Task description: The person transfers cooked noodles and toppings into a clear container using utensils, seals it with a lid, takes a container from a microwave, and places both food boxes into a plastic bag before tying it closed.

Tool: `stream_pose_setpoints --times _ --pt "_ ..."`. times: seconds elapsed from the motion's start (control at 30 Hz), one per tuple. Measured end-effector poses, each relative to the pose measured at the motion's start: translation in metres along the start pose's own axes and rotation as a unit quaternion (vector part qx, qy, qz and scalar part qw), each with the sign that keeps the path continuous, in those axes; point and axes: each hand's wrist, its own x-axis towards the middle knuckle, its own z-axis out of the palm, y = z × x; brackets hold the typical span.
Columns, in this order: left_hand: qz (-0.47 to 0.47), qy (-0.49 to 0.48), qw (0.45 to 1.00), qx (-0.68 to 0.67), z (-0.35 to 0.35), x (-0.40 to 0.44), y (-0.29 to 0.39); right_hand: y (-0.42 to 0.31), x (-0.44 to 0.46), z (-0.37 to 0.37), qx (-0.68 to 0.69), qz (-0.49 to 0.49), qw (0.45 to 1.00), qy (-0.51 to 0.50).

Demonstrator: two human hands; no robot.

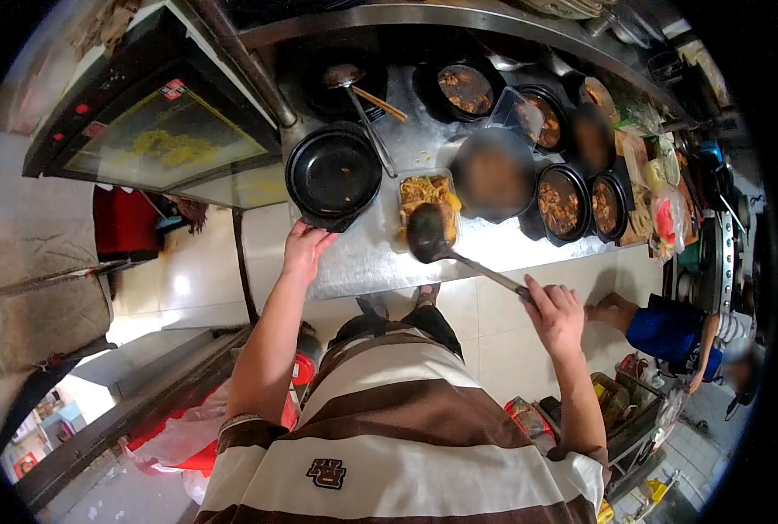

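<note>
My left hand grips the near rim of a black pot, which holds only small scraps. In my right hand is the handle of a ladle. The ladle's dark bowl hangs over the near part of a clear plastic container filled with noodle-like food and hides some of it. Just behind the black pot lie a metal skimmer and a pair of wooden chopsticks.
Several black pots of food, one of them a pot, stand on the right of the metal counter. A clear lid leans among them. Another person is at the right. A glass-fronted cabinet is at the left.
</note>
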Motion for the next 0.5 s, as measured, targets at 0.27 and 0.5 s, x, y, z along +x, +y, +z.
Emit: stream_pose_setpoints --times 0.27,0.5 --pt "-0.008 0.006 1.0 -0.004 -0.002 0.002 0.0 -0.005 0.035 -0.001 -0.032 -0.042 0.998 -0.022" --pt "0.004 0.017 1.0 0.016 -0.001 0.003 0.003 -0.037 0.036 0.019 0.238 0.145 0.957 -0.082"
